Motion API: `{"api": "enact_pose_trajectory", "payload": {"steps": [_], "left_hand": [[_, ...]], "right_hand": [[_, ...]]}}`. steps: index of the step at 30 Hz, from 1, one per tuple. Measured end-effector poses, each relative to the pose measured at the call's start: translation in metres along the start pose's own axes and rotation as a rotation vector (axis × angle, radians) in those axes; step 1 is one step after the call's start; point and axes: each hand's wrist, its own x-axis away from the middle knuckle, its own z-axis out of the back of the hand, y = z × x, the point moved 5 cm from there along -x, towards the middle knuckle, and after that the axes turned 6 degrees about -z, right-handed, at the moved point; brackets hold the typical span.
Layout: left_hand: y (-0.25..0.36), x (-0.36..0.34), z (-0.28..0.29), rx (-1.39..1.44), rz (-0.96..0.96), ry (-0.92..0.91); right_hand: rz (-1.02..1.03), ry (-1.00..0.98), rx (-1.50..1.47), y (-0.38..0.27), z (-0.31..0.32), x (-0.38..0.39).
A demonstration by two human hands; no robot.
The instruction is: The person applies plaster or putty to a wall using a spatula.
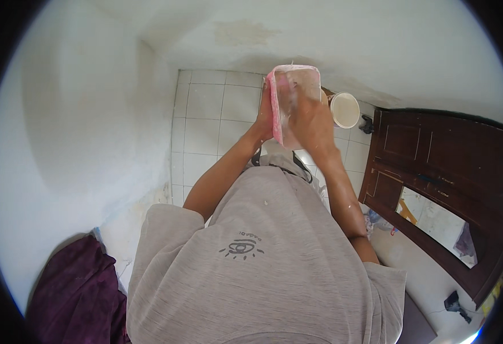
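Note:
In front of my body I hold up a pink rectangular plastic tub (273, 109), its rim smeared with white. My left hand (264, 114) is closed on the tub's left wall, the fingers partly hidden by it. Reaching over the tub's opening, my right hand (314, 123) is curled and blurred by motion. A smeared pinkish and grey streak lies ahead of its fingers inside the tub, but what they hold cannot be made out. White specks dot my right forearm.
A white bucket (345, 110) stands on the tiled floor (203, 103) right of the tub, beside the patchy wall (246, 33). A dark wooden wardrobe (429, 143) with a mirror (440, 221) fills the right side. Purple cloth (77, 292) hangs at lower left.

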Motion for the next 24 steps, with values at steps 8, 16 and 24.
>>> {"api": "enact_pose_trajectory", "payload": {"steps": [8,16,24], "left_hand": [[0.022,0.023,-0.02,-0.109,-0.068,-0.023],[0.026,0.038,-0.008,-0.03,-0.037,-0.054],[0.026,0.036,0.001,-0.179,-0.055,0.0]], "right_hand": [[-0.053,0.088,-0.007,0.01,0.002,0.004],[0.021,-0.063,-0.066,0.001,-0.007,0.028],[0.049,-0.032,-0.057,-0.009,-0.017,0.023]]}}
